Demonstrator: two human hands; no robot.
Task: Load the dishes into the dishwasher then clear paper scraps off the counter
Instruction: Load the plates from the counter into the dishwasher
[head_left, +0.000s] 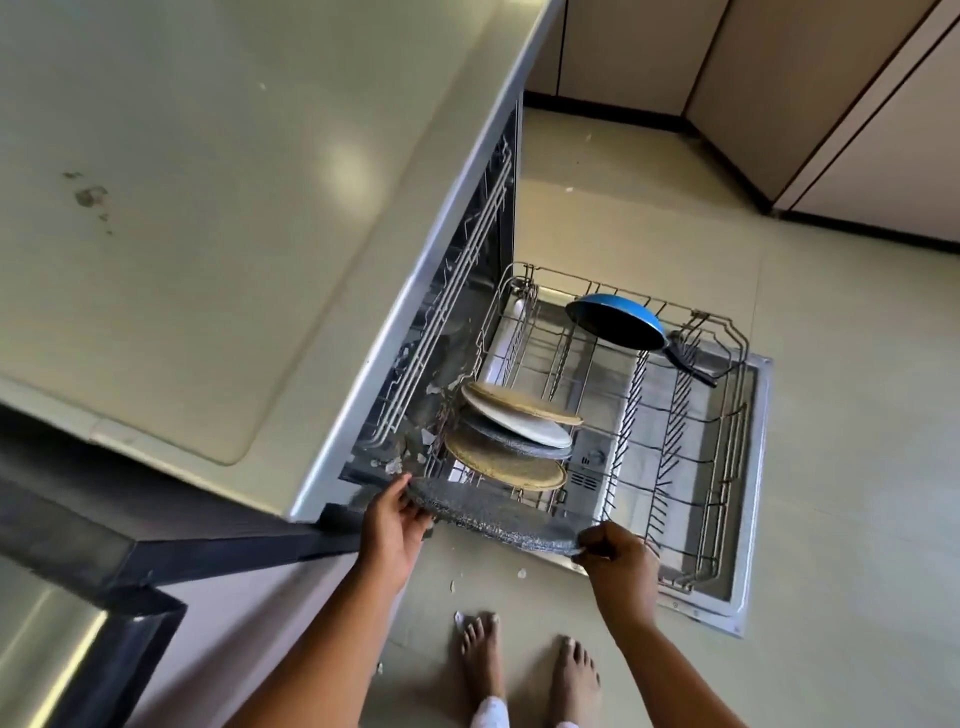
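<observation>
You grip the grey plate (493, 512) by opposite rims, left hand (392, 525) pinching the edge nearest the counter (208, 208), right hand (618, 558) closed on the other, over the rack's (722, 499) near edge. It looks stiff, fairly heavy and breakable, so hold it by the rim. Beyond it, four plates (514, 441) lean together in the rack's near-left corner; a blue pan (615, 319) rests at the far edge. Scraps (521, 573) dot the floor; the dishwasher's inside is shadowed, and no paper shows on the counter.
</observation>
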